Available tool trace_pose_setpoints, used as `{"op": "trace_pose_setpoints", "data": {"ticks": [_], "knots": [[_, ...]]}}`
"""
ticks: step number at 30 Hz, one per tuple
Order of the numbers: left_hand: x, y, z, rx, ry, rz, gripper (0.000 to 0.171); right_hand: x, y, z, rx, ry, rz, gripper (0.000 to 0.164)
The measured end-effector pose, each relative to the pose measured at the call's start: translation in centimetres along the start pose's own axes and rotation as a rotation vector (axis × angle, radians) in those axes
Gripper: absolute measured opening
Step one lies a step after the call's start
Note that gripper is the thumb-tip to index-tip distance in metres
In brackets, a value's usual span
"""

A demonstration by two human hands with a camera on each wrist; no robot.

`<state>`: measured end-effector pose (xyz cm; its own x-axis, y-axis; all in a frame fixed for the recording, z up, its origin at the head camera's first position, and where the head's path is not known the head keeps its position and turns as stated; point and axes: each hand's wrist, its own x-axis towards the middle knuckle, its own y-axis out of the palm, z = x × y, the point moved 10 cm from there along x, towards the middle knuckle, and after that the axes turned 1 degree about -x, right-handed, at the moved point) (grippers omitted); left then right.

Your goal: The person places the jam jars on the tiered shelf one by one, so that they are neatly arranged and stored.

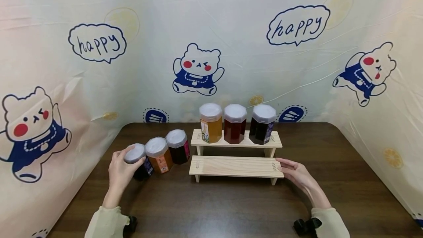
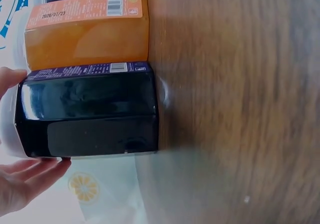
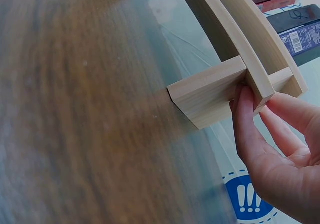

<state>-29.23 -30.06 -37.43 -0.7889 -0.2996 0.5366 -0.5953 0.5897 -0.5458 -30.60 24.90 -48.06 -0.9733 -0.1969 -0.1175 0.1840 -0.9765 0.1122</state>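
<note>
My left hand [image 1: 119, 168] grips a dark jar [image 1: 143, 170] round its pale octagonal lid, thumb on one side and fingers on the other. In the left wrist view the dark jar [image 2: 90, 114] shows a purple label and stands beside the orange jar [image 2: 90, 39]. My right hand [image 1: 297, 175] pinches the right end of the lower wooden shelf [image 1: 236, 166]. The right wrist view has thumb and fingers of the right hand [image 3: 280, 149] on either side of the shelf board [image 3: 235, 39], near its leg [image 3: 210, 91].
On the upper wooden shelf [image 1: 195, 140] stand an amber jar [image 1: 216, 129], a dark red jar [image 1: 235, 129] and a near-black jar [image 1: 259, 129]. An orange jar [image 1: 162, 161] and another dark jar [image 1: 178, 151] stand left of the shelves on the brown table [image 1: 211, 208]. A printed curtain [image 1: 244, 69] surrounds the table.
</note>
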Motion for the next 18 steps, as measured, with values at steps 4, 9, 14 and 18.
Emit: {"op": "trace_pose_setpoints", "data": {"ticks": [4,9,14,18], "knots": [[-0.3,-0.4,-0.1,0.009,-0.011,-0.049,0.051,-0.1,0.1,0.0,0.005,0.003,0.002,0.047],[-0.5,-0.7,-0.2,0.025,-0.053,-0.059,0.05,-0.2,0.1,0.0,0.014,0.005,0.004,0.045],[-0.7,-1.4,-0.7,0.046,-0.079,-0.064,0.049,-0.2,0.1,0.2,0.018,-0.006,0.005,0.043],[-1.1,-1.9,-1.4,0.052,-0.068,-0.074,0.049,-0.1,0.2,0.2,0.021,-0.005,0.008,0.042]]}}
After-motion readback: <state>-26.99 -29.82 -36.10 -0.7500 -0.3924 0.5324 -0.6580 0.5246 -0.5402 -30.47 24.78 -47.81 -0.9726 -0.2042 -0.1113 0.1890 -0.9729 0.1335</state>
